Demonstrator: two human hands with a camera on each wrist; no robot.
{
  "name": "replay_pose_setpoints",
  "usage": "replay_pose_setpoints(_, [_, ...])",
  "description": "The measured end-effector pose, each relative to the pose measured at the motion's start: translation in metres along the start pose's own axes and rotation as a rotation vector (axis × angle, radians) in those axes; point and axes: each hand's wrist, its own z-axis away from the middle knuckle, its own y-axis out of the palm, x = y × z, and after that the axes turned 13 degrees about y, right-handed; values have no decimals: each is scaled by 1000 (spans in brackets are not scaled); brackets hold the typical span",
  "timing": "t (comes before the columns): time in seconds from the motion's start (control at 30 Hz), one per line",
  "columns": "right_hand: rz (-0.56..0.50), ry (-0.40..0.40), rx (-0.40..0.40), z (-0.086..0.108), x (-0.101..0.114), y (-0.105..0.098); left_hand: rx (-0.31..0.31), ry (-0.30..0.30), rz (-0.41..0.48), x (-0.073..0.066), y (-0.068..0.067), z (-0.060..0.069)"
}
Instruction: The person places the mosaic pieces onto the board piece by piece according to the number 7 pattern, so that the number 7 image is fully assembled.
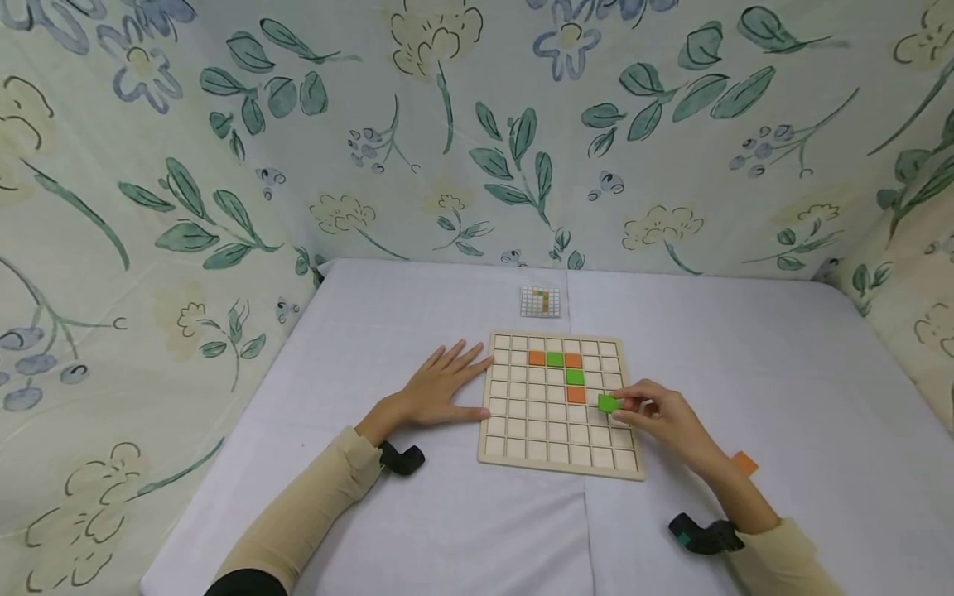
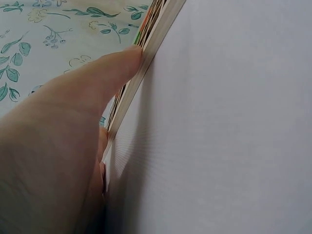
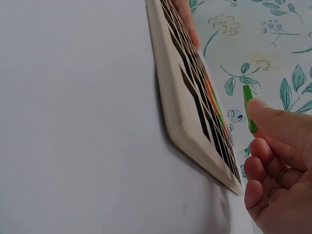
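Note:
A square wooden grid board (image 1: pixel 522 426) lies on the white table, its cells pale except for a few coloured tiles. Along an upper row sit an orange tile (image 1: pixel 537 358), a green tile (image 1: pixel 555 359) and another orange one; below the last come a green tile (image 1: pixel 575 377) and an orange tile (image 1: pixel 576 395). My right hand (image 1: pixel 667 418) pinches a loose green tile (image 3: pixel 249 109) between thumb and fingers, above the board's right part. My left hand (image 1: pixel 440 389), fingers spread straight, touches the board's left edge with thumb and fingertips.
Behind the board lies a small pattern card (image 1: pixel 540 302) printed with a grid and coloured squares. An orange tile (image 1: pixel 744 463) shows on the table beside the right forearm, partly hidden by it. A floral cloth (image 1: pixel 447 182) hangs along the table's back and left sides.

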Motion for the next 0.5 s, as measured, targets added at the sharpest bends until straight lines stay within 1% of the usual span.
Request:
replay_pose_setpoints(0.17, [-23, -10, 41, -3, 7, 8, 6, -7, -4, -1, -1, 0])
replay_pose_setpoints(0.37, [-39, -47, 69, -5, 10, 17, -4, -1, -8, -1, 0, 0])
replay_pose_setpoints(0.5, [-51, -55, 92, -6, 10, 21, -1, 1, -4, -1, 0, 0])
